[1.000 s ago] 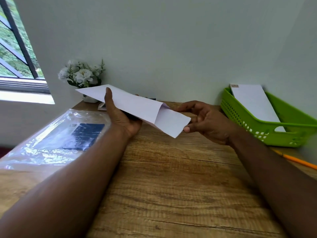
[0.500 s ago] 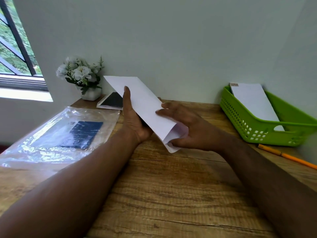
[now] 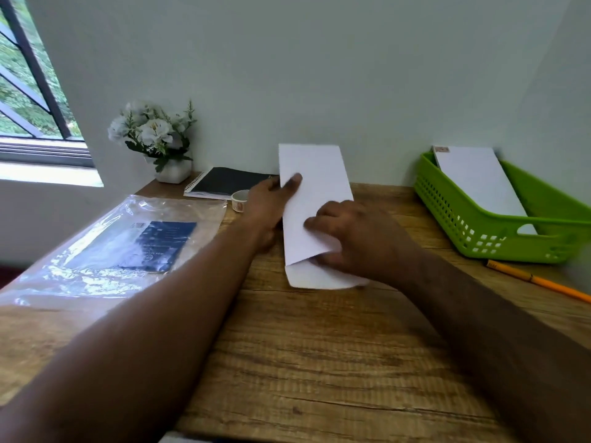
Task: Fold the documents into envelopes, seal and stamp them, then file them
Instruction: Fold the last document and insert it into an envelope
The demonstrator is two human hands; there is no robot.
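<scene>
Envelope [image 3: 315,199] between bag [image 3: 112,251], basket [image 3: 499,238]

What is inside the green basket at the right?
One white envelope leans in the green basket, with a stamp at its top corner. The front wall hides the basket's floor, so anything lying beneath cannot be seen.

A wood-grain desk [image 3: 319,362] stands pushed into a corner where 2 plain pale walls [image 3: 319,75] meet. At the left, a window [image 3: 28,100] with dark bars looks onto green foliage, and daylight falls bright on its white sill [image 3: 48,175]. A small white pot of pale flowers [image 3: 153,135] sits at the desk's back left corner.
</scene>
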